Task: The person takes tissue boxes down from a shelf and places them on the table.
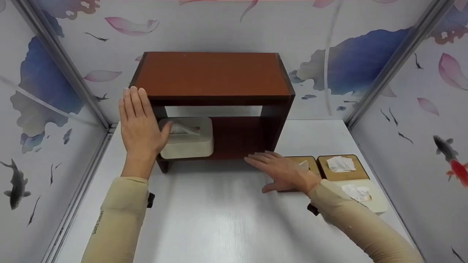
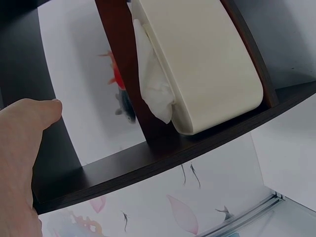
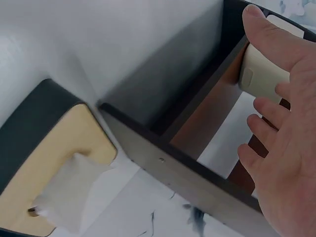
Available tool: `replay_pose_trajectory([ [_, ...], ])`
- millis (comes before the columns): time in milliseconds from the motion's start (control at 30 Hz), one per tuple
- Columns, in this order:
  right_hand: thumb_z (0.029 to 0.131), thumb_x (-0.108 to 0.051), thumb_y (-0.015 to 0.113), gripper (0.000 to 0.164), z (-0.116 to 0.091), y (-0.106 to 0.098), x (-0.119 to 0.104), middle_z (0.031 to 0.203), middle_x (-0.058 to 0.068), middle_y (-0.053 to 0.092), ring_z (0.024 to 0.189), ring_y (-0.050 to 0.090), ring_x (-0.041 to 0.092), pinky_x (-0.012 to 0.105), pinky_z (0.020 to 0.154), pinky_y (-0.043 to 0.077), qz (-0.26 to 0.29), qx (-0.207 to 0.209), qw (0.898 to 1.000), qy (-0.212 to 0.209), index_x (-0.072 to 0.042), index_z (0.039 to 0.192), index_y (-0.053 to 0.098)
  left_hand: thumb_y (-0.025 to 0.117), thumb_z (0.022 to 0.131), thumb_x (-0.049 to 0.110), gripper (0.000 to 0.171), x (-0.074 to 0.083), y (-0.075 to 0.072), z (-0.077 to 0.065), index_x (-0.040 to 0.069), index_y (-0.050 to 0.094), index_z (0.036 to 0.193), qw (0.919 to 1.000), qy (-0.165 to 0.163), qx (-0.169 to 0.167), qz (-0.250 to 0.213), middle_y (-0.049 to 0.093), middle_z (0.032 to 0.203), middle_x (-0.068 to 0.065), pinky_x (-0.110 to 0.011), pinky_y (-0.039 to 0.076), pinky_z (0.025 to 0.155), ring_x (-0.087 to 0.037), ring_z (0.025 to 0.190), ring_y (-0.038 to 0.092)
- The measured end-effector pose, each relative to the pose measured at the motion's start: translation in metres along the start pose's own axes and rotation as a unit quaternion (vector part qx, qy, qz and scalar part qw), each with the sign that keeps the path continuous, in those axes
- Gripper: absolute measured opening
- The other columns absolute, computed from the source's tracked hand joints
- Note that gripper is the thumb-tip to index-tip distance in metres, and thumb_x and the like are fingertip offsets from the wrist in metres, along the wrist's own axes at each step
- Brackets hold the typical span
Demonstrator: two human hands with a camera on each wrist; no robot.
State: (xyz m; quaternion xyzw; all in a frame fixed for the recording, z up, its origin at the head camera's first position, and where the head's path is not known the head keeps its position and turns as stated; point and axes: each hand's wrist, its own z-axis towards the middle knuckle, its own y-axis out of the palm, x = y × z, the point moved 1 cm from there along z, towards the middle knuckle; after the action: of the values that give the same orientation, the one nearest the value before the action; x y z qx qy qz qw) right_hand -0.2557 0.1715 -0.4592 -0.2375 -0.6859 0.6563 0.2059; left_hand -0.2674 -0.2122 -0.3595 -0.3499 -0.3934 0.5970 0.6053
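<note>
A small dark-brown wooden shelf stands on the white table. On its lower board, at the left end, sits a cream tissue box with a tissue poking out of its top. My left hand is held up by the shelf's left front edge, fingers straight and together, thumb spread in front of the tissue box. Whether it touches the shelf, I cannot tell. My right hand hovers with spread fingers just past the shelf's lower right front, holding nothing. It partly hides a tan-topped tissue box with dark sides.
Beside that box stand another tan-topped tissue box and a cream tissue box, grouped at the table's right. Printed panels with fish and petals enclose the back and both sides. Metal frame posts mark the corners.
</note>
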Motion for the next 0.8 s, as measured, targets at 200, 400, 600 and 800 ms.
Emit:
replay_pose_trajectory([
  [200, 0.076, -0.054, 0.077, 0.107, 0.028, -0.002, -0.008, 0.16, 0.007, 0.029, 0.147, 0.03, 0.027, 0.049, 0.121, 0.025, -0.014, 0.003, 1.0, 0.0, -0.017, 0.158, 0.018, 0.061, 0.089, 0.054, 0.11, -0.001, 0.001, 0.0, 0.0, -0.01, 0.154, 1.0, -0.001, 0.001, -0.002, -0.004, 0.162, -0.023, -0.048, 0.002, 0.125, -0.038, 0.152, -0.004],
  [400, 0.078, -0.059, 0.074, 0.106, 0.056, 0.002, -0.017, 0.161, 0.005, 0.028, 0.148, 0.028, 0.025, 0.048, 0.122, 0.024, -0.028, 0.021, 0.999, 0.005, -0.017, 0.158, 0.017, 0.063, 0.088, 0.055, 0.111, -0.002, 0.003, 0.0, 0.0, -0.007, 0.154, 0.9999, 0.0, 0.013, -0.001, -0.002, 0.162, -0.023, -0.047, 0.003, 0.125, -0.037, 0.152, -0.003],
  [600, 0.077, -0.059, 0.074, 0.106, 0.077, 0.007, -0.027, 0.162, 0.006, 0.024, 0.15, 0.025, 0.026, 0.049, 0.123, 0.021, -0.034, 0.06, 0.998, 0.008, -0.016, 0.157, 0.019, 0.062, 0.088, 0.056, 0.112, -0.002, 0.003, 0.0, 0.0, -0.008, 0.154, 0.9999, -0.001, 0.013, 0.001, -0.003, 0.162, -0.023, -0.047, 0.003, 0.126, -0.037, 0.152, -0.003],
  [800, 0.076, -0.059, 0.074, 0.109, 0.092, 0.012, -0.031, 0.164, 0.008, 0.017, 0.151, 0.019, 0.028, 0.048, 0.123, 0.019, -0.04, 0.081, 0.996, 0.028, -0.014, 0.157, 0.017, 0.061, 0.088, 0.057, 0.112, 0.0, 0.003, 0.0, 0.001, -0.009, 0.155, 0.9999, -0.001, 0.013, 0.005, -0.003, 0.162, -0.023, -0.047, 0.003, 0.126, -0.037, 0.152, -0.004],
])
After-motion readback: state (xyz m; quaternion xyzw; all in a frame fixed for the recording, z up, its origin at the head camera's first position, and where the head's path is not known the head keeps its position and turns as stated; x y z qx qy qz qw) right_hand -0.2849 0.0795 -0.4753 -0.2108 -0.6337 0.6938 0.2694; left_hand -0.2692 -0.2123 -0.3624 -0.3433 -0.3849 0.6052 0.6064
